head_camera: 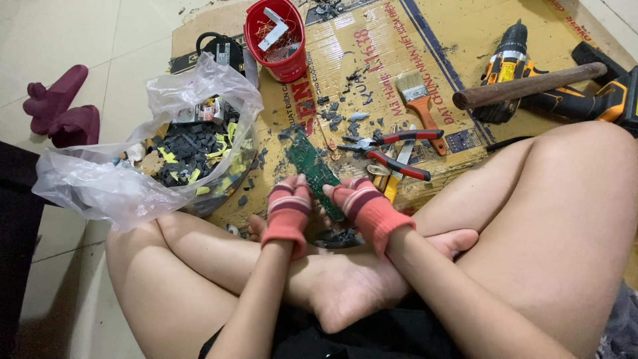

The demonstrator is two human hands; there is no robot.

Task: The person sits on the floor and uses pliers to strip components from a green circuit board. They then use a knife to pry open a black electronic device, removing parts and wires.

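Down between the crossed legs, both hands grip a long green circuit board [314, 169] that slants up and away over the cardboard sheet [372, 60] on the floor. The left hand [288, 211], in a red striped knitted glove, has its fingers curled and pressed together around the board's near left edge. The right hand [365, 207], in a matching glove, closes its fingers on the near right edge, thumb side toward the board. Just beyond the right hand lie red-handled pliers [392, 149], touching or overlapping a yellow-handled tool whose kind I cannot tell. Farther up the cardboard sits a paintbrush [419, 100] with an orange handle, and near it dark plastic bits are scattered. To the left stands a clear plastic bag [100, 179] filled with black and yellow scrap. Behind it is a red bucket [279, 40] holding metal pieces. At the upper right, a cordless drill [505, 66] lies beside a wooden hammer handle [531, 85].
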